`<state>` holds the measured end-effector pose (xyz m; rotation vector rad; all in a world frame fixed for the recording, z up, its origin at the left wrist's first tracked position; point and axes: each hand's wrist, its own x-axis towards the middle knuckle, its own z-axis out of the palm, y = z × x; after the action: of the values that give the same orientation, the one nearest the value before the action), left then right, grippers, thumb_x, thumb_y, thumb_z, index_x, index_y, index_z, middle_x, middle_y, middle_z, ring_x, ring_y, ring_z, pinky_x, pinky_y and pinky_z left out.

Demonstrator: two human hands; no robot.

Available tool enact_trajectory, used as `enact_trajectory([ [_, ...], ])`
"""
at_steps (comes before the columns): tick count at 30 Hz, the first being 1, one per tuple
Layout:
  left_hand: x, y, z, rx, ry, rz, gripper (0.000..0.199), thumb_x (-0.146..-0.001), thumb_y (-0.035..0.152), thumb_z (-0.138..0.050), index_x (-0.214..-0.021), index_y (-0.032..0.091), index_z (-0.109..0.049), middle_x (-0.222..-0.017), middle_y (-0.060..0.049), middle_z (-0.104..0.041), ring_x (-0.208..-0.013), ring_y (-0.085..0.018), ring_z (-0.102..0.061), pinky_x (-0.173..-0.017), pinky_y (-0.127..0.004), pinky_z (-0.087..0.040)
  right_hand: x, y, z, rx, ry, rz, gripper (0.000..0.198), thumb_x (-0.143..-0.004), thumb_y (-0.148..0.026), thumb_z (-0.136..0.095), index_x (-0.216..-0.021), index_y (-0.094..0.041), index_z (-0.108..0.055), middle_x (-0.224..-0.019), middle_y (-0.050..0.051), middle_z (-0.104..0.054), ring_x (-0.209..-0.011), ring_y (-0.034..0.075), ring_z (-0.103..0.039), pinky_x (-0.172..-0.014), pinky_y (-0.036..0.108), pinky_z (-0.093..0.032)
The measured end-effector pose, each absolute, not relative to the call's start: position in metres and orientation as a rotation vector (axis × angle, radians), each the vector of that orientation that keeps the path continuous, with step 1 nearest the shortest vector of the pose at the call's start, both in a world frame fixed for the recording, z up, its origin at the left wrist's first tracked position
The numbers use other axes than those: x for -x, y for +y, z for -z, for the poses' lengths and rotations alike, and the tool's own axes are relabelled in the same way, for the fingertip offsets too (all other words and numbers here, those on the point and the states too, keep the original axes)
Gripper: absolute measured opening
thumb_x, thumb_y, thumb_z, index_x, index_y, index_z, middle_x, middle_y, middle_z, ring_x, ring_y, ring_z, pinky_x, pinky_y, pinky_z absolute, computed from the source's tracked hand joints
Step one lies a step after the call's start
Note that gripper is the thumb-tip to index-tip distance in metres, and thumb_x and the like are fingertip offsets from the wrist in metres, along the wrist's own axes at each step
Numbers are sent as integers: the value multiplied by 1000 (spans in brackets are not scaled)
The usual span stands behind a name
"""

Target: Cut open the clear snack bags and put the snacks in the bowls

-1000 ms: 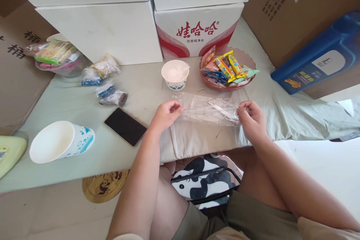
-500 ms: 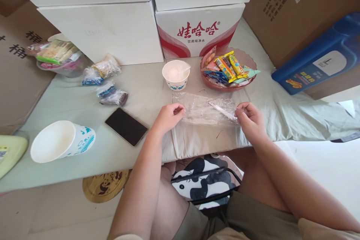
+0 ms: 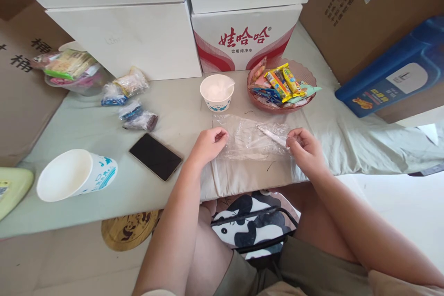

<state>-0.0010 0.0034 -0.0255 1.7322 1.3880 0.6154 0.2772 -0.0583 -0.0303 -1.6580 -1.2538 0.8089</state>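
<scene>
A crinkled sheet of clear plastic film lies flat near the table's front edge, between my two hands. My left hand rests at the film's left edge with its fingers curled and closed, the fingertips at the film's margin. On the right, my right hand pinches the near end of a slim white knife-like plastic piece, whose narrow tip points left over the film. Just behind the film stands a paper cup with a blue pattern, holding something whitish and a pale utensil.
Behind the film, a pink bowl holds wrapped snacks. To the left are a phone, a tipped paper cup and several small packets. White boxes stand at the back. A blue bottle leans at the right.
My right hand has shifted slightly left along the film, together with the near end of the white piece. My left hand stays in about the same place.
</scene>
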Motion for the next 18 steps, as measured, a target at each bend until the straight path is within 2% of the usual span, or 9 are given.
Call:
enact_trajectory([
  [2,3,2,24,-1788,1334,-557,20,-85,35,-60,-94,20,-70,-97,-7,-73,-95,-22,-67,-93,-39,-52,-280,-58,32,1654,-1223,-805,9,-76,-29,-59,-81,-22,-57,-65,-3,-58,-51,11,-41,-50,26,-30],
  [5,4,-1,22,-1950,1218,-421,44,-69,42,-80,-108,24,-72,-130,-10,-64,-126,-30,-56,-111,-46,-42,-285,-57,37,1620,-1167,-811,8,-76,-26,-59,-83,-23,-56,-63,-5,-55,-49,10,-41,-49,25,-29],
  [7,5,-3,22,-1990,1196,-382,45,-66,40,-82,-107,25,-74,-138,-10,-60,-133,-32,-50,-115,-48,-38,-287,-57,38,1612,-1147,-807,8,-77,-26,-59,-83,-23,-56,-63,-5,-55,-49,10,-41,-48,25,-29],
  [10,4,-3,24,-1927,1203,-491,20,-80,36,-67,-93,23,-75,-123,-9,-68,-119,-27,-61,-108,-44,-45,-287,-56,35,1620,-1144,-778,8,-76,-25,-59,-83,-23,-56,-62,-5,-54,-49,11,-42,-48,25,-30],
  [14,4,-2,23,-1820,1325,-656,20,-86,32,-54,-85,21,-70,-92,-5,-74,-90,-21,-68,-87,-36,-52,-284,-56,31,1606,-1139,-766,7,-75,-26,-60,-80,-23,-56,-60,-5,-54,-49,11,-43,-48,25,-31],
  [18,4,-1,18,-1748,1349,-836,22,-87,38,-55,-82,20,-68,-85,-4,-74,-87,-20,-68,-83,-32,-51,-288,-56,34,1606,-1189,-768,11,-78,-29,-59,-87,-23,-57,-63,-4,-56,-50,11,-44,-48,25,-33],
])
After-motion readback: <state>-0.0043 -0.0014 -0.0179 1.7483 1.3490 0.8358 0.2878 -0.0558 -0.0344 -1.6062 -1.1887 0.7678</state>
